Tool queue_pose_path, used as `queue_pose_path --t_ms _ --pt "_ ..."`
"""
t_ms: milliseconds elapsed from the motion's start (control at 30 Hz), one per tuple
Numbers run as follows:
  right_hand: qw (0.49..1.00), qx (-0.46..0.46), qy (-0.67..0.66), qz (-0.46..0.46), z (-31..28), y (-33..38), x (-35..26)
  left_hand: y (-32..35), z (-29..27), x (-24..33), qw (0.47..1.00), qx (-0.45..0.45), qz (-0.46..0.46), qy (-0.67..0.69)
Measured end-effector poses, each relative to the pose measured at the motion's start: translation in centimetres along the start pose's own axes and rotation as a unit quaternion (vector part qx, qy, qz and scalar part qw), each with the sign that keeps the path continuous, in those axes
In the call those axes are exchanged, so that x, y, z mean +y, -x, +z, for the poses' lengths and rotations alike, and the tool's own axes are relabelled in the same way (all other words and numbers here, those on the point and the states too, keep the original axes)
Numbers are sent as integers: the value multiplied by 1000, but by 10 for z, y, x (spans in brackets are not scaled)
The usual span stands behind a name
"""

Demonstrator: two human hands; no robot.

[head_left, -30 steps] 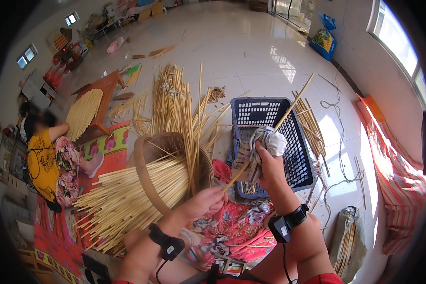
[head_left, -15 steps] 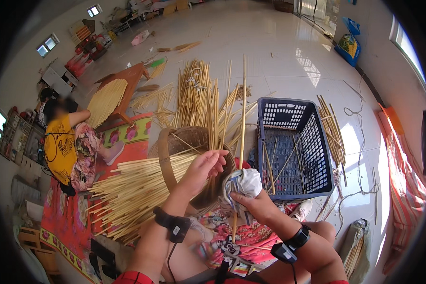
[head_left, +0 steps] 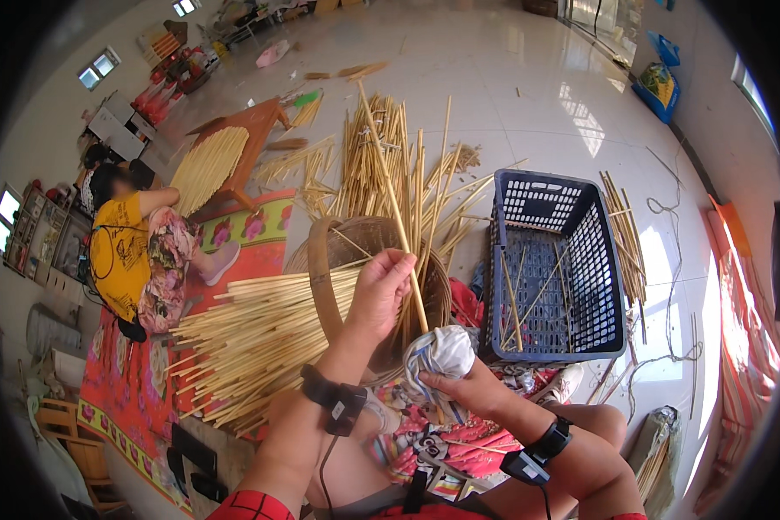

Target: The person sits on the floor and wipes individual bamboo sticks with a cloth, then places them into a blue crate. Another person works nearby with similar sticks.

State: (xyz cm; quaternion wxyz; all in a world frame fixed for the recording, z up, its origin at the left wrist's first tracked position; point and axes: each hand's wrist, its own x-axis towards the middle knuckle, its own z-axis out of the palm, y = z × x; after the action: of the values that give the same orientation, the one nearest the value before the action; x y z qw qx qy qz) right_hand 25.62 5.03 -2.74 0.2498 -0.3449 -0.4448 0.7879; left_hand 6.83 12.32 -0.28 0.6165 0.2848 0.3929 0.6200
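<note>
At centre, over the person's lap: item in hand = one long pale bamboo stick (head_left: 396, 208), slanting up and away to the left.

- L hand (head_left: 380, 290): fingers closed round the stick's lower part, just above the cloth. Pinch/guide grip.
- R hand (head_left: 459, 386): clenched on a bunched whitish cloth (head_left: 440, 354), which wraps the stick's low end. Stick's tip is hidden inside the cloth; can't tell how far it goes in.
- Woven basket (head_left: 325, 277), round, brown rim, directly behind L hand; sticks lean in/against it.
- Bundle of like sticks (head_left: 251, 338) lying fanned to the left on a red patterned mat (head_left: 130, 381).
- More sticks (head_left: 381, 156) piled on the tiled floor beyond the basket.
- Dark blue plastic crate (head_left: 550, 260) to the right, a few sticks inside, more loose ones beside it.
- Second person in a yellow top (head_left: 117, 256) seated far left, apart, hands not on these items.

Step, judged: one stick is being wiped or rubbed through the cloth, L hand steadying, R hand gripping.

Next move calls for, prob.: keep cloth squeezed firm while the stick runs along its own length; L hand to hold the line so the long free end doesn't swing into the basket rim or standing sticks.
</note>
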Motion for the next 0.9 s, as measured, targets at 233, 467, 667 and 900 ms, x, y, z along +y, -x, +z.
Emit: queue_pose_path --t_ms 233,467,667,900 --pt "1000 3 -27 -15 2 0 1 2 -5 6 999 -27 -21 -25" --pt "999 31 8 -37 -5 -7 1 11 2 -13 988 -99 -54 -109" --pt "983 121 125 -65 -36 -14 13 -6 -11 2 983 116 107 -90" --pt "959 207 -30 -189 -38 -25 -22 33 22 -53 962 -53 5 -268"
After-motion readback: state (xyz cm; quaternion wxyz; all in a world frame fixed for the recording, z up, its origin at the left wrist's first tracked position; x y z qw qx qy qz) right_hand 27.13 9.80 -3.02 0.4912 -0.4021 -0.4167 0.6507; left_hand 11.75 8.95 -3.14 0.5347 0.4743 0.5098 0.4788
